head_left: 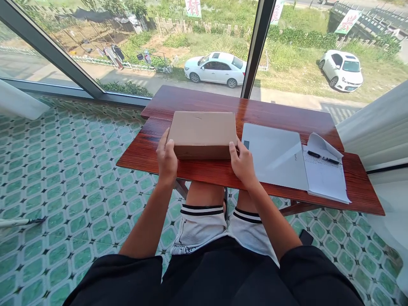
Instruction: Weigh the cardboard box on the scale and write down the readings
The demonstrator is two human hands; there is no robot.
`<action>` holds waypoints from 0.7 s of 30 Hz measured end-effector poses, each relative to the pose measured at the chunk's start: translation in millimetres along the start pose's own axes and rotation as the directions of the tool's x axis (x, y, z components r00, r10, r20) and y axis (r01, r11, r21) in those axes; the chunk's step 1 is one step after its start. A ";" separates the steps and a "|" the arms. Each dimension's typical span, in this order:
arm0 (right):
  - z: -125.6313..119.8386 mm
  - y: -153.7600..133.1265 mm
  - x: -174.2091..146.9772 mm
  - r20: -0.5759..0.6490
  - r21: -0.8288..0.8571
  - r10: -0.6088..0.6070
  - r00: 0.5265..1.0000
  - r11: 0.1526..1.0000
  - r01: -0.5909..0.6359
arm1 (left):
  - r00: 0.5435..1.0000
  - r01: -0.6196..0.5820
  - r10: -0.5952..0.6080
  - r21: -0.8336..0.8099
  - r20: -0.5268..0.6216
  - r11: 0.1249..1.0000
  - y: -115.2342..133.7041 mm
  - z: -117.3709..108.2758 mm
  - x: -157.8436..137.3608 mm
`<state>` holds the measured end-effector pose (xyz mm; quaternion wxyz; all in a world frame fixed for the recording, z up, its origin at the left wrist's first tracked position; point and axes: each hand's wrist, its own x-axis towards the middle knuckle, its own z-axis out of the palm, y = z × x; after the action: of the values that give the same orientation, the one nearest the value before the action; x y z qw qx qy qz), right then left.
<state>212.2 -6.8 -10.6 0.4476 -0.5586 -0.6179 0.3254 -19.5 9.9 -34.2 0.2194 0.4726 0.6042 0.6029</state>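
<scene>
A closed brown cardboard box (204,129) is on or just above the dark red wooden table (204,170), its long side toward me. My left hand (167,159) grips its left end, with the thumb at the near top corner and the fingers hidden along the side. At the right end, my right hand (242,161) grips it in the same way. Just right of that hand lies a flat, silver laptop-like slab (274,157). Whether the box's underside touches the wood cannot be made out.
Right of the slab lies an open notepad (328,182) with a black pen (331,160) on it. Large windows stand behind the table, white curtains (379,127) at the sides. A dark flat object (306,237) is on the green tiled floor (79,191), below the table's right part.
</scene>
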 end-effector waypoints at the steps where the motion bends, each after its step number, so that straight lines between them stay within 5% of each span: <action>1: -0.3 1.3 0.2 0.005 0.006 -0.010 1.000 1.000 0.010 | 1.000 -0.002 0.002 0.002 0.004 1.000 -0.7 -0.3 0.1; 8: -3.5 6.2 -0.2 0.067 0.054 -0.033 0.997 0.998 0.029 | 1.000 0.004 -0.004 0.067 0.004 0.998 -0.8 -1.7 -3.2; 12: -8.7 6.1 0.9 0.100 0.049 -0.048 0.994 0.998 0.044 | 0.986 -0.144 0.156 0.171 -0.058 0.975 10.6 -2.8 -8.2; 16: -24.7 7.6 3.2 0.072 0.003 -0.063 0.995 0.998 0.063 | 0.920 -0.367 0.391 0.272 -0.038 0.890 37.2 -0.2 -17.2; 21: -65.6 11.1 7.9 -0.042 -0.077 -0.152 0.988 0.986 0.148 | 0.796 -0.604 0.599 0.200 0.091 0.772 74.2 24.1 -31.4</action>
<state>277.0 -3.6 6.3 0.4645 -0.5341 -0.6590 0.2545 37.6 -16.7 21.4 -0.0316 0.6685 0.4817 0.5658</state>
